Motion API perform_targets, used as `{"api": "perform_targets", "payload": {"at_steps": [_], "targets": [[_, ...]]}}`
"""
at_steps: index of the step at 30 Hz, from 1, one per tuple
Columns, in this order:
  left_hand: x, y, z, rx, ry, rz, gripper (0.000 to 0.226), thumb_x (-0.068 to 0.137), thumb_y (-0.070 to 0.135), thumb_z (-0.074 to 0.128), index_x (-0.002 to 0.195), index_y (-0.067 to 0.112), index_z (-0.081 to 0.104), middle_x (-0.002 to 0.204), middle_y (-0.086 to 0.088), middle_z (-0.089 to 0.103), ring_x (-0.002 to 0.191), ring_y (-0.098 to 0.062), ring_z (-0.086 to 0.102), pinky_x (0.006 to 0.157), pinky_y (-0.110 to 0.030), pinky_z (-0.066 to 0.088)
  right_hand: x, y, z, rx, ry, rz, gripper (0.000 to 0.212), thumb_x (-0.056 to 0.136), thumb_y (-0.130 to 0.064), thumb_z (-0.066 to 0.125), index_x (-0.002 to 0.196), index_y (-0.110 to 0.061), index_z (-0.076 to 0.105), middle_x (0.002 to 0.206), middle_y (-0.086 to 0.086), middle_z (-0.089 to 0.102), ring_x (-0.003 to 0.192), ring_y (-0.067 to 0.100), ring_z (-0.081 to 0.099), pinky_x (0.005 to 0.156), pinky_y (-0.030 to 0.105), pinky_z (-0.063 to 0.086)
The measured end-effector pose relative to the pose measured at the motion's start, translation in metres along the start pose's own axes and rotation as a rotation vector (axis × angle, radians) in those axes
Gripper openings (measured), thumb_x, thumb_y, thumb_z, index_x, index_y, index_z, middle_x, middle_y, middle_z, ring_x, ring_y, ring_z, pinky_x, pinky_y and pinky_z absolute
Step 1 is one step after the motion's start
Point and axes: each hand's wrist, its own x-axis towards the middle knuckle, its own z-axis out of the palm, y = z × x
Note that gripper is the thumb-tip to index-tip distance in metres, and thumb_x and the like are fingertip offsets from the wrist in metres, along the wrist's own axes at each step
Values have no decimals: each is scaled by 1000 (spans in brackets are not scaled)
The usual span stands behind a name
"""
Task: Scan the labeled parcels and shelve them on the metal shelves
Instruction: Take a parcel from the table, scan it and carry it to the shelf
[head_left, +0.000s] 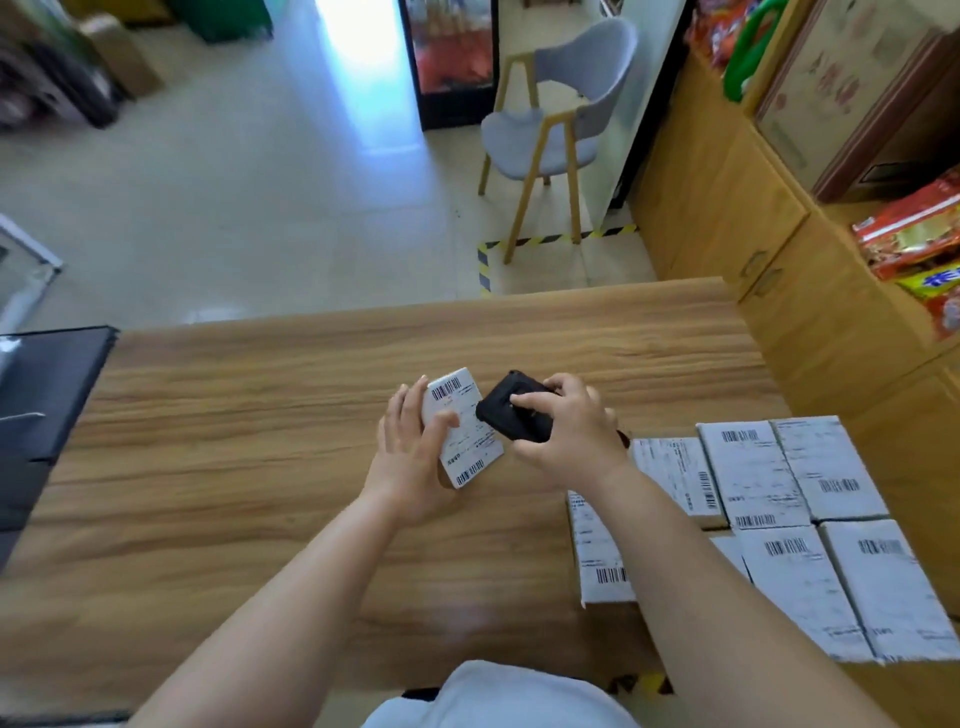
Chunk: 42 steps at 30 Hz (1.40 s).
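Observation:
My left hand (413, 447) grips a small white parcel (467, 415) with barcode labels, held above the wooden table (234, 415) near its middle. My right hand (566, 426) is closed around a black handheld scanner (506, 410), which sits right beside the parcel's right edge and partly over it. Several more labeled white parcels (769, 499) lie packed together on the table's right side, under and beyond my right forearm. No metal shelves are in view.
A grey chair with wooden legs (545, 130) stands beyond the table on the tiled floor. Wooden cabinets (727, 208) with snack packs run along the right. A dark device (47, 395) sits at the table's left edge. Yellow-black tape (545, 241) marks the floor.

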Motion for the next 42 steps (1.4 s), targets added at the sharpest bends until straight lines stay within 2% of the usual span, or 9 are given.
{"api": "perform_targets", "payload": {"at_steps": [5,10,14,18,23,27,32,37,42], "targets": [[0,-10,-14,172,71,1,86,66,41,84,127,33,24,157,-7,-11,147,-36,-8,118,-56,14,-2,-17,-15,1,-86,-96,46,79,-41,73,124,-42,62,131,-7,41,120,19,36,95,32,24],[-6,-12,-24,224,122,17,93,49,34,91,124,27,36,156,-16,10,142,-42,10,103,-65,33,-8,-24,-30,-13,-145,-136,47,81,-36,71,126,-41,61,132,-4,41,115,20,34,102,35,29],[-13,-12,-28,231,159,-25,94,48,33,92,122,27,35,155,-13,8,142,-39,8,103,-67,32,-14,-27,-36,-27,-177,-145,46,83,-33,69,127,-40,60,130,-3,40,103,17,28,103,38,31],[-20,-14,-30,219,177,-57,95,44,33,93,122,27,39,154,-15,13,140,-41,13,99,-67,36,-16,-27,-34,-41,-178,-151,45,82,-37,69,125,-41,59,130,-3,42,116,23,36,103,40,30],[-35,-18,-31,159,209,-180,93,50,37,91,127,29,40,158,-17,12,144,-45,11,105,-64,32,-19,-23,-31,24,-145,-149,46,79,-35,73,124,-40,61,125,-6,41,116,22,37,101,38,29],[-60,-13,-35,-62,305,-366,95,55,38,89,138,27,44,163,-12,-2,149,-37,0,119,-51,17,-19,-31,-16,151,-79,-181,50,77,-35,76,125,-40,61,133,-6,40,122,21,36,106,40,29],[-113,-6,-38,-283,489,-631,105,56,53,90,143,31,35,162,-5,-5,146,-22,5,119,-40,17,-23,-71,24,205,-28,-301,51,76,-34,77,125,-39,62,139,-7,40,125,19,38,108,40,31],[-187,-27,-30,-362,590,-902,106,57,72,81,143,38,30,162,-2,-6,149,-25,5,122,-43,20,-40,-131,79,204,-151,-389,50,77,-34,77,124,-40,62,142,-5,39,127,21,38,108,43,33],[-272,-60,-24,-420,831,-1163,104,57,71,82,141,31,36,158,-2,0,143,-23,9,120,-41,22,-84,-205,142,142,-299,-581,51,78,-36,75,127,-40,60,144,-5,37,129,20,35,109,40,29]]}}
